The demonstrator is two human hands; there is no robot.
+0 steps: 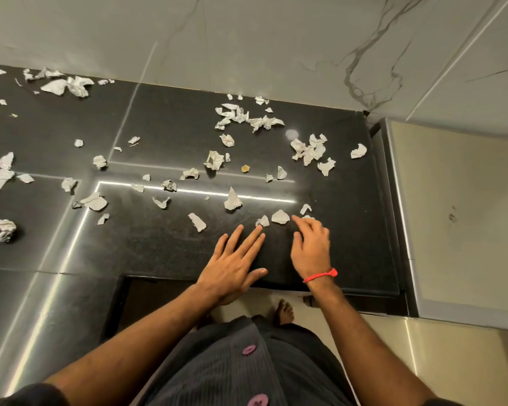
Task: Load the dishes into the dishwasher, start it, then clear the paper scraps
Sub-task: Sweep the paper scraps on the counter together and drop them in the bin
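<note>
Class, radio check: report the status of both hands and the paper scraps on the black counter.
Left hand flat on counter, fingers straight. Right hand reaching, fingertips at nearest paper scraps; grip unclear. Scraps scattered across whole counter. Nothing blocking.

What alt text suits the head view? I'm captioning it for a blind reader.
Two hands, the left hand flat and the right hand with a red wrist thread, reach toward paper scraps near the front of a black countertop. Many more crumpled scraps litter the counter below a marble wall.
</note>
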